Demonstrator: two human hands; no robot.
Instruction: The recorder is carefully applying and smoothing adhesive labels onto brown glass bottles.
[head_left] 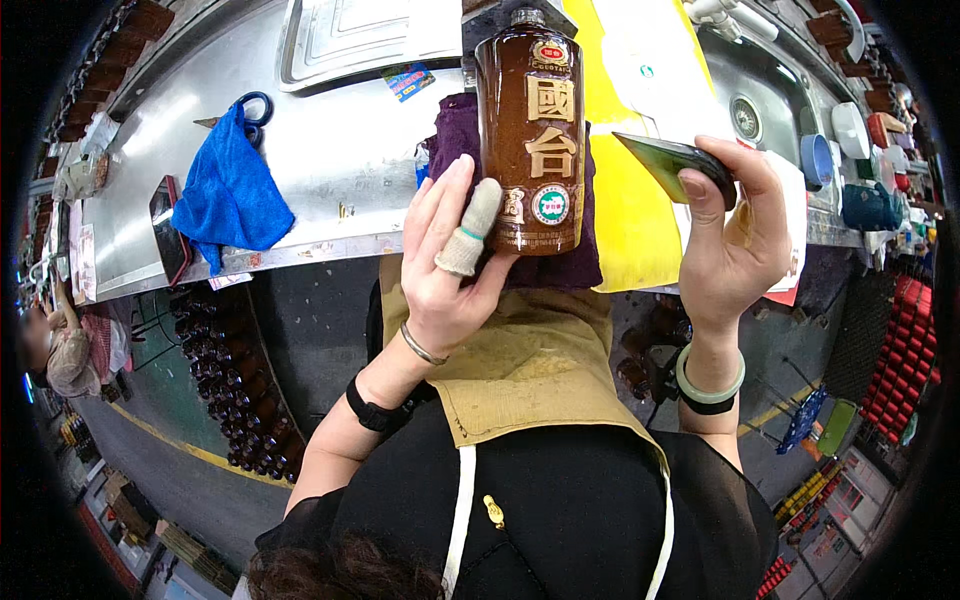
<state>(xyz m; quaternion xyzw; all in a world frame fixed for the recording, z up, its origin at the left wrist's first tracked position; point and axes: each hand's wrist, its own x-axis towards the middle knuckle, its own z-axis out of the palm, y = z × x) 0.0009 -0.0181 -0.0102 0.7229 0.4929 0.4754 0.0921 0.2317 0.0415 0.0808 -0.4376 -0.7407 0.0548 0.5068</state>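
A brown bottle (530, 150) with raised gold characters and a round green-and-white emblem lies on a folded purple cloth (592, 235) in front of me. My left hand (450, 265) grips its lower left side, fingers stretched along the glass and thumb by the base. A pale cloth finger cot (473, 228) covers one of these fingers. Right of the bottle, my right hand (735, 230) is closed on a flat, dark, pointed scraper (670, 160). The scraper's tip points left toward the bottle, apart from it.
A blue cloth (235, 185) lies over scissors (255, 108) on the metal bench, beside a dark phone-like slab (168, 225). Behind is a metal tray (300, 60). Yellow sheeting (640, 240) spreads right, before a sink (770, 85) and blue cup (816, 160). Several brown bottles (225, 380) stand below.
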